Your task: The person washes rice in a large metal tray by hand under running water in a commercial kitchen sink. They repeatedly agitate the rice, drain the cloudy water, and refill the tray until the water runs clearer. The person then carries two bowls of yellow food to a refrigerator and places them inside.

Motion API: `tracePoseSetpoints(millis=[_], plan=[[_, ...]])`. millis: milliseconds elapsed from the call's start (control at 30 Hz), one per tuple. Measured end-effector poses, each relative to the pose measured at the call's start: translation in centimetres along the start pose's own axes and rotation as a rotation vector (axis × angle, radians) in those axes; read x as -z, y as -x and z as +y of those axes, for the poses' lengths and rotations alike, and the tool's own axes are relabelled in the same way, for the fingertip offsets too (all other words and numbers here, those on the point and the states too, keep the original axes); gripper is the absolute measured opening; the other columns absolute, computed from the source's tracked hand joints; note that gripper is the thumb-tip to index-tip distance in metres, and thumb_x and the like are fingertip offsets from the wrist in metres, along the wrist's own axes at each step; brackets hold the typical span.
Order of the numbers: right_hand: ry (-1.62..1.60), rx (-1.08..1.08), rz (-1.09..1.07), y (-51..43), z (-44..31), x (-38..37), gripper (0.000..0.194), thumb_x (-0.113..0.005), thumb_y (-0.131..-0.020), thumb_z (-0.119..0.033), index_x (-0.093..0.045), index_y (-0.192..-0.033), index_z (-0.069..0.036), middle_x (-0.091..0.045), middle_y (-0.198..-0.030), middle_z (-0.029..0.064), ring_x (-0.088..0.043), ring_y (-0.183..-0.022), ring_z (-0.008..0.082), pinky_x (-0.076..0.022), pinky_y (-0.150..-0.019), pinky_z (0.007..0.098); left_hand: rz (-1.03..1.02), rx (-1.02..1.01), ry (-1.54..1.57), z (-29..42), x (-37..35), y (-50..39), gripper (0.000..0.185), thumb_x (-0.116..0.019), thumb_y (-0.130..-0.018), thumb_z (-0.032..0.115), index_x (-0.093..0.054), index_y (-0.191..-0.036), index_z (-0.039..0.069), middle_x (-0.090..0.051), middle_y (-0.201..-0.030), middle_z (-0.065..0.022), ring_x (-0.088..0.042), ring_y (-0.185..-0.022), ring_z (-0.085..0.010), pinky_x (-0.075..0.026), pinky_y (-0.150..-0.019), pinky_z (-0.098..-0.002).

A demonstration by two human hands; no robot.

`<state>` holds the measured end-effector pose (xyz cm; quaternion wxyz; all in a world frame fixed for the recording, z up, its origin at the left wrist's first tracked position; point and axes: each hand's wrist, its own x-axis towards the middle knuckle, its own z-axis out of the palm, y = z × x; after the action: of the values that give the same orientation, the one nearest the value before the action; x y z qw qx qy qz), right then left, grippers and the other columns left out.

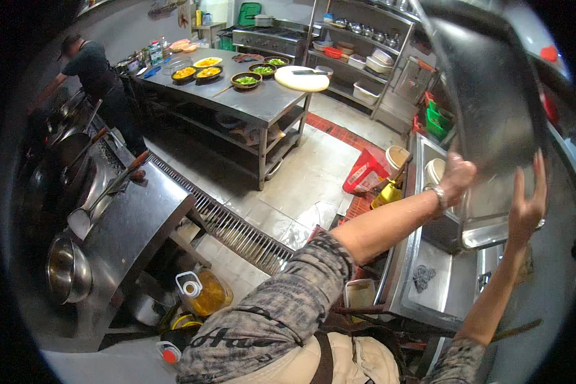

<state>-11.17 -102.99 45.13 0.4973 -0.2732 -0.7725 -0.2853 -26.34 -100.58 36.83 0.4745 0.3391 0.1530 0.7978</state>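
Note:
A large, deep stainless-steel tray is tipped up on end above the sink, its upper part blurred and reaching the top of the view. My left hand, with a metal band at the wrist, grips the tray's left edge. On the other side, my right hand bears against the lower right edge with fingers spread, the thumb side partly hidden. Below the tray, a metal scouring pad lies in the sink. White buckets stand in the neighbouring basin, partly behind my left hand.
A person works at the woks on the left. Behind, a steel table bears bowls of cut food and a round white cutting board. A floor drain grate, red bag and oil jug occupy the floor.

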Motion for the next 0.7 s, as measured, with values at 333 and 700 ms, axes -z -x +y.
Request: tracePoseSetpoints(millis=[333, 700], plan=[[-1.327, -1.661, -0.045, 23.9, 9.1, -9.5, 0.056, -0.069, -0.077, -0.042, -0.047, -0.108, -0.002, -0.053, -0.102, 0.0133, -0.058, -0.083, 0.0211, -0.0548, -0.068, 0.0303, 0.374, 0.374, -0.083, -14.2, 13.5, -3.4, 0.034, -0.033, -0.071, -0.014, -0.036, -0.104, -0.016, -0.048, -0.088, -0.0189, -0.06, -0.073, -0.0264, -0.058, -0.061, -0.0401], [-0.966, -2.075, 0.26, 33.1, 15.0, -23.6, 0.008, -0.055, -0.069, 0.006, -0.048, -0.07, 0.002, -0.05, -0.067, 0.007, -0.051, -0.059, 0.0174, -0.0446, -0.056, 0.0338, 0.302, 0.662, -0.292, -26.1, 21.4, -11.3, 0.015, -0.049, -0.061, -0.009, -0.05, -0.074, -0.003, -0.05, -0.066, -0.0084, -0.051, -0.051, -0.02, -0.044, -0.043, -0.031]])
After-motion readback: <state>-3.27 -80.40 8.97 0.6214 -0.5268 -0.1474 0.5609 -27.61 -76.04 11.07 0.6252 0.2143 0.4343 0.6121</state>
